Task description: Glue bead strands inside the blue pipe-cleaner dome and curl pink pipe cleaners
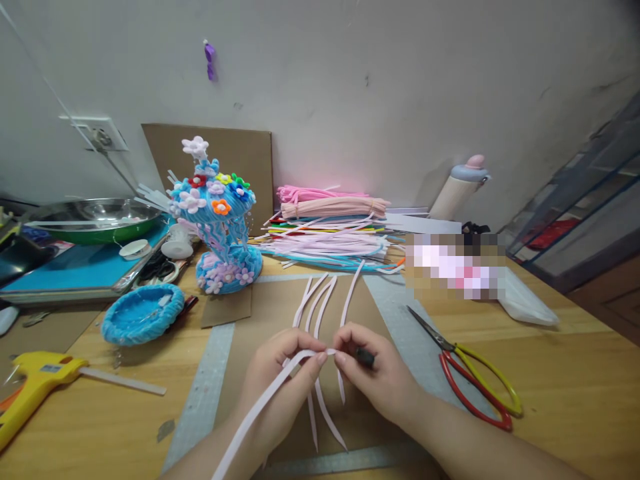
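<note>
**Two hands meet on one pale pink strip**

Two hands work close together at the near middle of the table. The left hand [285, 373] is closed in a pinch on a pale pink strip [260, 417], which runs from the fingertips down and to the near left, off the bottom edge. The right hand [373, 373] pinches the far tip of that same strip, thumb and forefinger nipped tight; a small dark object [365, 358] sits tucked in its curled fingers, too hidden to identify.

Several loose pink strips [320, 303] lie fanned on the brown cardboard sheet [280, 307] just beyond and beneath the hands. Red-and-yellow scissors [467, 370] rest to the right, blades shut, apart from the hands. At the far left stands a blue pipe-cleaner ornament [220, 220] dotted with small flowers, with a blue woven dish [143, 313] nearer and a yellow glue gun [37, 383] at the near left edge. A heap of coloured pipe cleaners [330, 223] lies against the far wall.

The step in hand looks like shaping or folding the strip's end. The next move likely calls for a steady left-hand hold while the right fingertips turn the tip precisely.
</note>
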`<action>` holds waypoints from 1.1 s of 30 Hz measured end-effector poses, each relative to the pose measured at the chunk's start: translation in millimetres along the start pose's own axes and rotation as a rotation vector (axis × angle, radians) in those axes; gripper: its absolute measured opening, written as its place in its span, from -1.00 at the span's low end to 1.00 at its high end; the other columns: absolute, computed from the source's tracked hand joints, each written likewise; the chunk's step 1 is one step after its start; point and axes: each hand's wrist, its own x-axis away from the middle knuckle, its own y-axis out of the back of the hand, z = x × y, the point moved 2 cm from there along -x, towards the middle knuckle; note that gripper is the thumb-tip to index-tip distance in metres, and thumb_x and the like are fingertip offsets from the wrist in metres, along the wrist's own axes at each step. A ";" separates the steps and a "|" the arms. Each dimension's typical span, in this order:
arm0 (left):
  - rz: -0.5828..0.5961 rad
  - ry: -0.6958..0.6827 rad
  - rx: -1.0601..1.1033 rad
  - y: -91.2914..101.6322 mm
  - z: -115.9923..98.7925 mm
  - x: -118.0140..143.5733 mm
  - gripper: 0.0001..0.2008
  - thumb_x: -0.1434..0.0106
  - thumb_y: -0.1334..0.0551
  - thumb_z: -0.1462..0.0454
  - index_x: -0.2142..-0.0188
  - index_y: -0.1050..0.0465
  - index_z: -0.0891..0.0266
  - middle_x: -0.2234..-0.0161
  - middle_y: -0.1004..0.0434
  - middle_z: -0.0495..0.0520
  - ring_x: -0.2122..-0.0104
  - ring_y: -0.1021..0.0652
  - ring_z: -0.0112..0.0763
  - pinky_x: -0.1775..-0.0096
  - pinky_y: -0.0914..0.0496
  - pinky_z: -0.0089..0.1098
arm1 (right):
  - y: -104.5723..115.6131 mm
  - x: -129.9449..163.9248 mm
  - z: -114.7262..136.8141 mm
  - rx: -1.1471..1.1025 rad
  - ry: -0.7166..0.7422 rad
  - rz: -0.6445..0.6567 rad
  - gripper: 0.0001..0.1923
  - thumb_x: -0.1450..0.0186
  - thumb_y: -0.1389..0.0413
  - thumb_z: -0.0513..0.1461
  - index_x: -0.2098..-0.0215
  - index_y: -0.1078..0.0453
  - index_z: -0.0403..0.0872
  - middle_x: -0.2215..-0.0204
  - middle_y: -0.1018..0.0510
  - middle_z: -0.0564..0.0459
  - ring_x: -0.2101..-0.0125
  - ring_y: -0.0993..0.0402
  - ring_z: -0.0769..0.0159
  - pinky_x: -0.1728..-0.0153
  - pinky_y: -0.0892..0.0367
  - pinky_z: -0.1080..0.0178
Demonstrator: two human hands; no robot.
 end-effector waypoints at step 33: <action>0.005 0.012 0.160 -0.1 1.1 0.8 -0.84 -0.17 -0.26 0.17 0.30 -0.51 0.18 0.42 -0.55 0.00 0.41 -0.52 -0.40 0.35 -0.35 -0.46 | 6.8 -2.8 -5.0 -0.232 -0.140 -0.067 -0.80 -0.24 -0.11 -0.17 0.50 -0.29 -0.08 0.68 -0.23 0.23 0.62 -0.08 0.46 0.58 0.01 0.33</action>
